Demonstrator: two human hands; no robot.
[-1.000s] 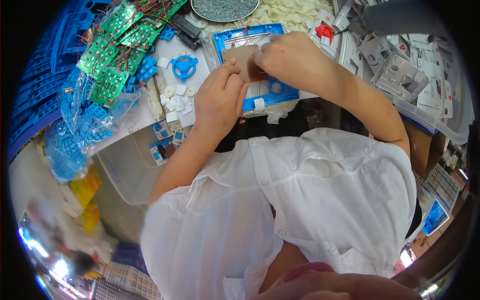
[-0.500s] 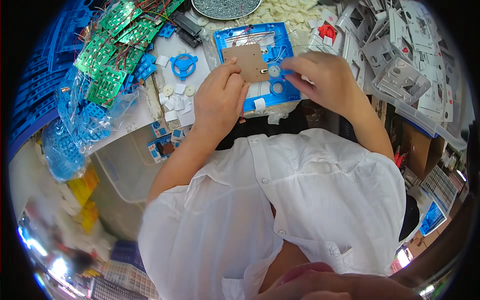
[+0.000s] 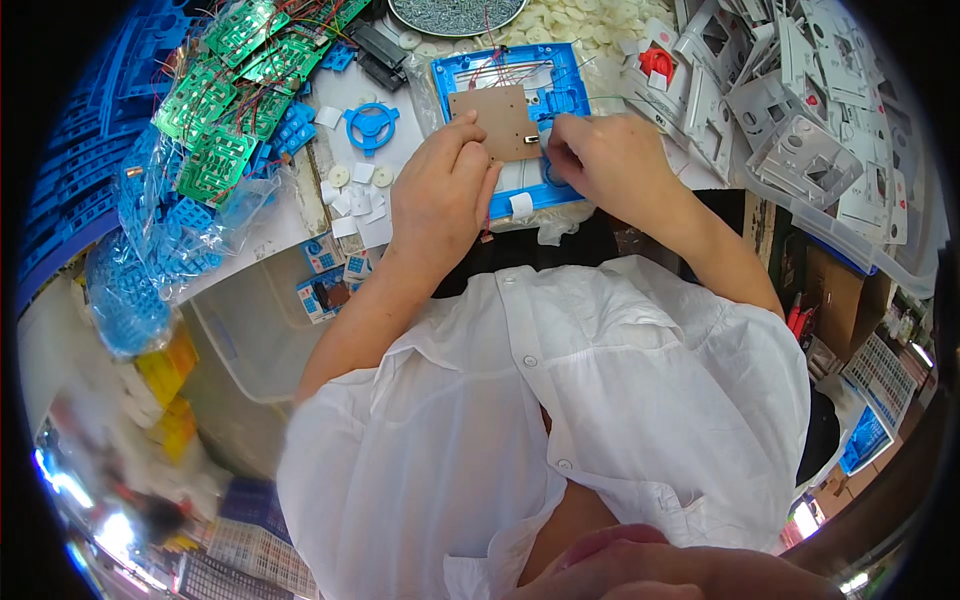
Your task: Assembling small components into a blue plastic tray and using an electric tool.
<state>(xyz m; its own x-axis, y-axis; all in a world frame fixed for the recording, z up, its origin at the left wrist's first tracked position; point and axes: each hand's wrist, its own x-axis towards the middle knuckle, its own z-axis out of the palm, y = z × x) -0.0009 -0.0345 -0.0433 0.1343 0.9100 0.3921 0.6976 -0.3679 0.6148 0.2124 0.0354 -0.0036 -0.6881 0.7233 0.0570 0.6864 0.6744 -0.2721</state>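
Observation:
A blue plastic housing lies on the table in front of me, with thin wires running over its upper part. Over its middle sits a brown circuit board, plain side up, with a small metal part at its right edge. My left hand grips this board at its left edge, fingers closed. Just right of the board, the bent fingers of my right hand are closed together low over the housing. They cover the spot there, and whatever they hold is hidden. A small white tab sticks to the housing's near edge.
Green circuit boards with wires are heaped at the left, beside bagged blue parts. A blue ring and white pads lie nearer. Far back stand a screw tray and cream discs. White casings pile at right.
My right hand has come down and left onto the housing beside the board, its fingers now closed, covering the white disc that showed there. My left hand stays on the board.

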